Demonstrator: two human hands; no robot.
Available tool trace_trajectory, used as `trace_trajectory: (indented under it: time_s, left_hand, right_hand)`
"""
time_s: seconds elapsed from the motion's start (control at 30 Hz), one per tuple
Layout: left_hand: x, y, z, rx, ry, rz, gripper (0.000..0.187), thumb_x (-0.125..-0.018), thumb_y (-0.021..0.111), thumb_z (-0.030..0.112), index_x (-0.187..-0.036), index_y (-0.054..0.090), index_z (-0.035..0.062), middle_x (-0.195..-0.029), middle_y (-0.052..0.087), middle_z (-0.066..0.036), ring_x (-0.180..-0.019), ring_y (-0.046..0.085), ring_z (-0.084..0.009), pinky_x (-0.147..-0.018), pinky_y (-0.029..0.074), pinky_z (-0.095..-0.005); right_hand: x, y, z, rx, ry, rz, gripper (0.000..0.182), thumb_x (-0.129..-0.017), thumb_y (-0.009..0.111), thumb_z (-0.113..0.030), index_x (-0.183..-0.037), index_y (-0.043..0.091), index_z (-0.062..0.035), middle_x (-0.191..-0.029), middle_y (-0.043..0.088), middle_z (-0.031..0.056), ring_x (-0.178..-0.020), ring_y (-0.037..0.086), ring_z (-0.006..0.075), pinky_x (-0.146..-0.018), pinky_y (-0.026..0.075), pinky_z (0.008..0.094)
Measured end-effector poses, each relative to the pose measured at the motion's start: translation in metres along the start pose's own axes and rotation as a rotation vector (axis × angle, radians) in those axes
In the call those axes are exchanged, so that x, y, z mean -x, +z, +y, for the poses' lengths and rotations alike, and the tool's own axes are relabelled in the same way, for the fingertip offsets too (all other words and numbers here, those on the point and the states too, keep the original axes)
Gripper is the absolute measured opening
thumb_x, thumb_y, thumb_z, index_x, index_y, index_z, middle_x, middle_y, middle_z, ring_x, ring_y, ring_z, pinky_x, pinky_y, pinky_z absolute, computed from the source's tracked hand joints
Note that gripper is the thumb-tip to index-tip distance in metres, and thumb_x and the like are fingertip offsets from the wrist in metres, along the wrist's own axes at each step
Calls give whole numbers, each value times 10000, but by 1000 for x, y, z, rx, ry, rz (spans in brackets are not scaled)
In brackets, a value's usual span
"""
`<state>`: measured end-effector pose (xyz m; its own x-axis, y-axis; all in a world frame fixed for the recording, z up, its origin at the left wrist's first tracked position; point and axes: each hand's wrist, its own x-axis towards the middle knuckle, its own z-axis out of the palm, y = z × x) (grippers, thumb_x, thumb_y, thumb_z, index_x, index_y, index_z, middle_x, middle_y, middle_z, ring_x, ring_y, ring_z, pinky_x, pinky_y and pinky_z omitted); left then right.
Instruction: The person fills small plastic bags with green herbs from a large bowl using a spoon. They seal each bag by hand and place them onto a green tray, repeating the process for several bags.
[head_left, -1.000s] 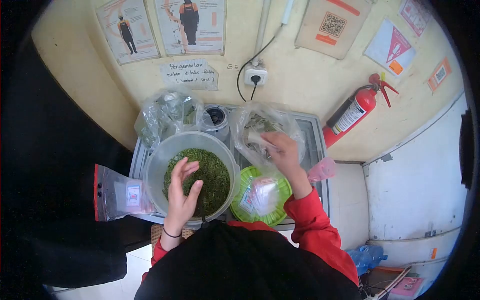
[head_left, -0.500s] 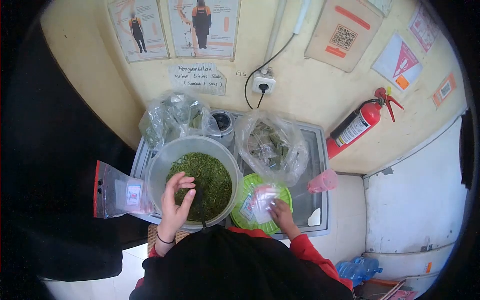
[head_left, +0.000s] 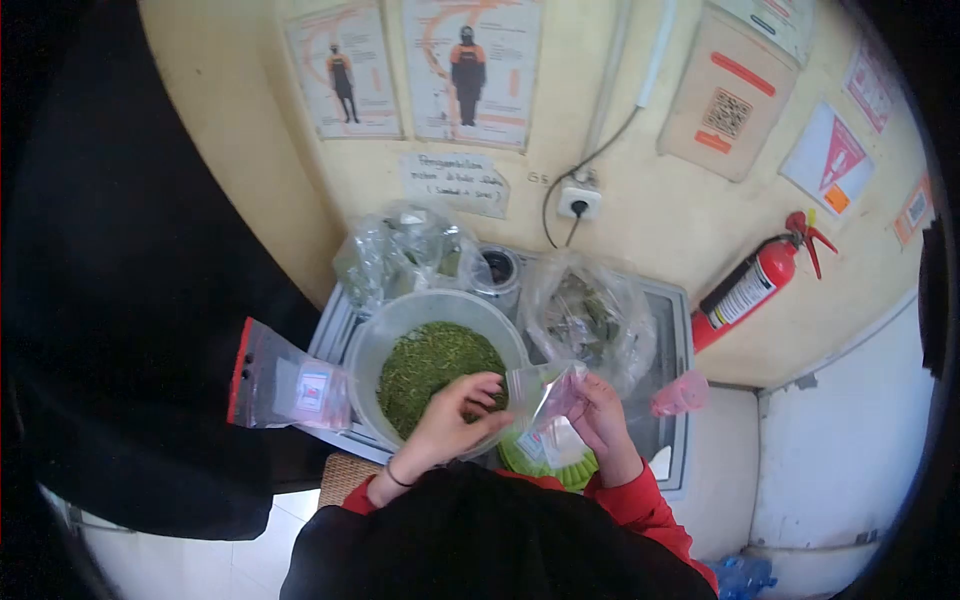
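My right hand (head_left: pixel 600 415) grips a small clear zip bag (head_left: pixel 540 396) by its right side, above a green lid (head_left: pixel 575 472). At the bag's left edge is my left hand (head_left: pixel 455 418), its fingers curved and thumb apart, with nothing in it. That hand overlaps the right part of a big clear tub (head_left: pixel 362 335) holding chopped green leaves (head_left: pixel 435 365). More small clear packets (head_left: pixel 545 445) lie on the green lid, partly hidden behind the raised bag.
Behind the tub stand a bulging plastic bag (head_left: pixel 410 250) and a lidded jar (head_left: pixel 498 272). An open plastic bag of leaves (head_left: pixel 590 315) sits to the right, near a pink cup (head_left: pixel 680 393). A red-edged pouch (head_left: pixel 285 385) hangs at left; a fire extinguisher (head_left: pixel 755 285) is on the wall.
My right hand has lifted a small zip bag off the green lid. My left hand has moved right from over the leaves towards it. The camera view has shifted.
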<state>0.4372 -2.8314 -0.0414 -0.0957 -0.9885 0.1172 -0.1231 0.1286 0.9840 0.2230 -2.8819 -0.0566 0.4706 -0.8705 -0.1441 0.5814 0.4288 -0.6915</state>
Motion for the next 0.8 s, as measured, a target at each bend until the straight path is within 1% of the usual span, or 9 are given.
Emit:
trace_trajectory:
  time_s: [0.1, 0.17, 0.27, 0.4, 0.53, 0.6, 0.7, 0.73, 0.8]
  left_hand:
    - [-1, -3, -3, 291, -174, -184, 301, -751, 646, 65, -1019, 515, 23, -947, 557, -84, -792, 542, -88, -647, 460, -211]
    - [-1, -9, -5, 384, -190, -126, 270, -783, 605, 51, -1028, 495, 23, -961, 559, -71, -815, 542, -79, -659, 469, -211]
    - [2, -2, 1, 566, -170, 19, 324, -815, 571, 82, -1110, 451, 25, -979, 559, -64, -840, 546, -92, -674, 488, -235]
    - [3, -1, -2, 491, -285, -294, 226, -844, 532, 113, -1041, 517, 3, -876, 593, -50, -728, 583, -111, -645, 495, -239]
    - [2, 1, -5, 375, -298, -114, 165, -846, 538, 144, -819, 598, -8, -687, 596, -26, -583, 577, -90, -585, 484, -216]
    - [2, 0, -13, 323, -225, 16, 152, -848, 531, 125, -846, 584, -17, -713, 600, -47, -614, 589, -101, -585, 488, -215]
    - [4, -8, -11, 282, -197, 153, 132, -848, 519, 87, -875, 563, -34, -750, 603, -80, -705, 614, -142, -626, 510, -245]
    - [4, -9, -8, 329, -172, 194, 127, -850, 513, 84, -875, 560, -31, -750, 603, -81, -716, 617, -152, -635, 514, -252]
    - [3, -9, 0, 407, -168, 254, 114, -853, 506, 80, -862, 554, -23, -752, 603, -78, -693, 612, -147, -618, 511, -246]
  right_hand:
    - [-13, 16, 3, -65, 62, -148, 206, -856, 467, -153, -916, 546, 27, -855, 602, 149, -753, 605, 230, -665, 509, 382]
    - [-16, 19, 3, -47, 87, -243, 206, -857, 469, -159, -920, 546, 22, -865, 602, 151, -759, 605, 229, -678, 505, 372]
    - [-7, 37, -1, -60, 108, -51, 182, -824, 520, -157, -867, 554, 16, -792, 599, 142, -731, 599, 246, -663, 495, 340]
    - [0, 19, 7, -132, 161, -43, 181, -836, 498, -159, -882, 550, 8, -810, 597, 137, -728, 591, 223, -657, 486, 330]
    - [-2, -9, 15, -113, 31, 93, 195, -859, 464, -178, -881, 545, -2, -821, 594, 131, -712, 584, 201, -638, 479, 324]
    - [2, -5, -5, -74, -145, 61, 204, -870, 451, -183, -842, 546, -5, -812, 595, 129, -729, 584, 196, -660, 477, 322]
    - [7, -32, 1, 587, -539, 479, 205, -881, 431, -164, -844, 560, -9, -853, 605, 116, -798, 586, 193, -716, 466, 316]
    - [11, -54, 15, 1095, -608, 525, 186, -871, 439, -138, -870, 571, -8, -896, 608, 133, -868, 585, 241, -778, 449, 331]
    - [11, -105, 56, 1474, -664, 185, 163, -827, 494, -118, -925, 577, -18, -950, 598, 133, -936, 562, 287, -827, 423, 372]
